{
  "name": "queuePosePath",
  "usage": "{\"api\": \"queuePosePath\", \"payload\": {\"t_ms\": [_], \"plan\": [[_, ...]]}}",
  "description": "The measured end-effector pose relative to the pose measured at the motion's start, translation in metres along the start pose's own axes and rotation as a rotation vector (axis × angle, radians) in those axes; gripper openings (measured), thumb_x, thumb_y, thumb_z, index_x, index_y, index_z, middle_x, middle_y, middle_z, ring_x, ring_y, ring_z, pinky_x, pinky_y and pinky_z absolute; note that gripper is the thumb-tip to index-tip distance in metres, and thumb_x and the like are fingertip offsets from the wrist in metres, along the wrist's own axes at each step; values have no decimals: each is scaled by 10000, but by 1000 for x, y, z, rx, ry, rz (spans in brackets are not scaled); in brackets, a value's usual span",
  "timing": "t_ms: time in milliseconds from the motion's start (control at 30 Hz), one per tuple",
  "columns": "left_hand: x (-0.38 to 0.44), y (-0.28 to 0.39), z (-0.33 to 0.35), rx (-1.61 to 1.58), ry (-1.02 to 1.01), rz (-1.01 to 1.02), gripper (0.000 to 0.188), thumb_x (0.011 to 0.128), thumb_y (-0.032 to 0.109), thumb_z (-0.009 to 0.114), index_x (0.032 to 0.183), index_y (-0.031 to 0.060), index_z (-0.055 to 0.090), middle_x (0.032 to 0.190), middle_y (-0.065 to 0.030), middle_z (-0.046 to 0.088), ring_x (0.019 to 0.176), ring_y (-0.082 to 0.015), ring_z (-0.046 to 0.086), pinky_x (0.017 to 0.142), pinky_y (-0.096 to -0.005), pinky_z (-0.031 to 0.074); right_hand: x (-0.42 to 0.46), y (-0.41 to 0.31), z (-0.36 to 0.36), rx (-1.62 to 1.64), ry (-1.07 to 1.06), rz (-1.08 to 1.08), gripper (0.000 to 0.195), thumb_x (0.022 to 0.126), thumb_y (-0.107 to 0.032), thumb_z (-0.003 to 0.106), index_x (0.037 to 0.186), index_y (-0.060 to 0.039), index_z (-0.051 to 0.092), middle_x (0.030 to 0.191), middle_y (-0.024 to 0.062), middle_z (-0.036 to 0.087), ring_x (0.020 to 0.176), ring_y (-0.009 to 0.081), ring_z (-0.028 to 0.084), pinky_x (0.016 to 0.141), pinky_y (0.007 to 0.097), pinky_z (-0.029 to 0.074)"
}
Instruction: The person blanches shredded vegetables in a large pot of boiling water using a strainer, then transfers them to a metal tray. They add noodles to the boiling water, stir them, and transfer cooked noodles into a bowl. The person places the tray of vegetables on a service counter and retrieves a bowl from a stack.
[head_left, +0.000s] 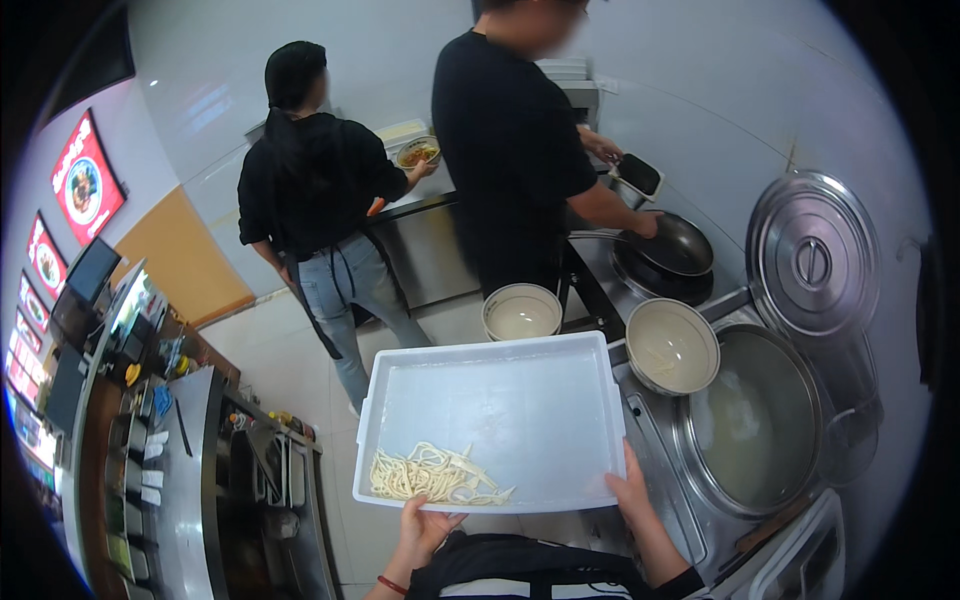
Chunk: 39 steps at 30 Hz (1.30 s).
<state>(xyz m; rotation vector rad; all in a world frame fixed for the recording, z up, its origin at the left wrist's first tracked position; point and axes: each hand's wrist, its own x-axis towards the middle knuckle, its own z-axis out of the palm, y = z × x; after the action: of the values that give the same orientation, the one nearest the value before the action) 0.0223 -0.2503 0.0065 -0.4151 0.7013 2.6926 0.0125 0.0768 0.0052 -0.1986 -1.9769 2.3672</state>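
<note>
A shallow white plastic tray is held level in front of my body. My left hand grips its near rim from below, with the thumb over the edge. At the tray's right side, near the corner, my right hand clasps the rim. Thick pale noodles lie in a heap in the near left corner. Beyond the tray's far edge stands a cream bowl, its lower part hidden by the tray. Another cream bowl with a few noodle pieces inside sits by the rim of a large steel pot.
The pot holds cloudy liquid; its steel lid leans against the wall. One co-worker handles a black wok at the stove. Another person holds a bowl of food. A steel counter runs along the left.
</note>
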Motion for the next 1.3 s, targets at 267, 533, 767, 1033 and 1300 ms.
{"api": "queuePosePath", "payload": {"t_ms": [267, 533, 767, 1033, 1300], "plan": [[-12, 3, -20, -85, 47, 115, 651, 700, 197, 513, 1282, 63, 253, 1270, -168, 373, 1168, -334, 373, 937, -529, 318, 36, 3, 22, -39, -147, 20, 678, 688, -22, 482, 1313, 26, 223, 1274, 141, 355, 1171, 203, 355, 968, 303, 275], [0, 42, -45, -177, 103, 228, 581, 727, 188, 469, 1259, 47, 283, 1257, -152, 393, 1147, -322, 398, 934, -506, 333, 92, 9, 91, 134, -247, 90, 623, 697, -38, 482, 1288, -15, 285, 1214, 110, 414, 1099, 192, 417, 928, 303, 327], [35, 124, -60, -126, 158, 284, 591, 721, 196, 480, 1259, 50, 281, 1249, -146, 398, 1129, -315, 416, 915, -489, 363, 151, 25, 165, 93, -252, 238, 589, 752, -84, 494, 1296, -75, 270, 1190, 96, 420, 1063, 202, 444, 885, 320, 378], [116, 218, -57, -102, 239, 402, 553, 733, 184, 488, 1239, 53, 308, 1221, -145, 424, 1095, -311, 445, 870, -482, 404, 203, 35, 256, -427, 158, -114, 677, 735, -26, 552, 1321, -81, 216, 1223, 115, 363, 1008, 189, 445, 736, 263, 440], [242, 280, -10, -135, 194, 542, 534, 707, 168, 554, 1195, 65, 362, 1185, -130, 451, 1078, -294, 457, 868, -470, 408, 311, 11, 362, -524, -582, -439, 502, 700, -105, 627, 1169, -89, 450, 1117, 121, 433, 867, 191, 546, 643, 289, 479]]}}
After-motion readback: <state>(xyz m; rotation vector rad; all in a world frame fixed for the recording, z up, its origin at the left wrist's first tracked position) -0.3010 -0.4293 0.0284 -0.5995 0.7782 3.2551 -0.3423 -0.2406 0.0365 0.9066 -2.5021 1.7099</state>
